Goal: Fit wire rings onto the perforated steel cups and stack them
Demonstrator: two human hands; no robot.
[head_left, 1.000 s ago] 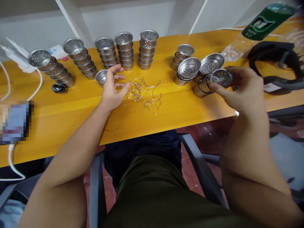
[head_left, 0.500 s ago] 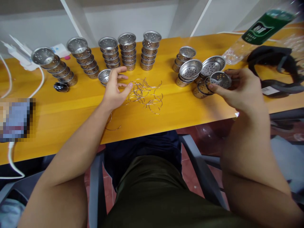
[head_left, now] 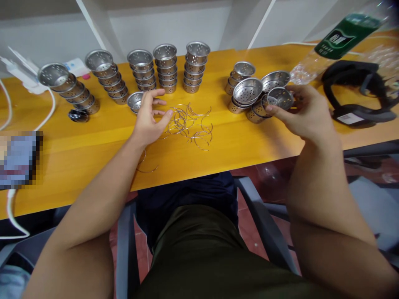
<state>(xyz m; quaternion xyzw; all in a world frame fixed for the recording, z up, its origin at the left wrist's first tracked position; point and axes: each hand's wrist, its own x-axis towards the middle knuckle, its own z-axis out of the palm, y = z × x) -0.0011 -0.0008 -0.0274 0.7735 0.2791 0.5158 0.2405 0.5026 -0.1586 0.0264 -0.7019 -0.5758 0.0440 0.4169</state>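
On the right of the table (head_left: 243,141), the right hand (head_left: 307,116) grasps a perforated metal cup (head_left: 280,98) by the loose cups (head_left: 247,89) while the left hand (head_left: 149,118) rests open beside the wire rings (head_left: 190,122), seemingly the picking-up step; lifting one ring needs a fine pinch

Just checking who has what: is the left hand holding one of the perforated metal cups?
No, the left hand lies open by the loose wire rings; only the right hand holds a perforated metal cup.
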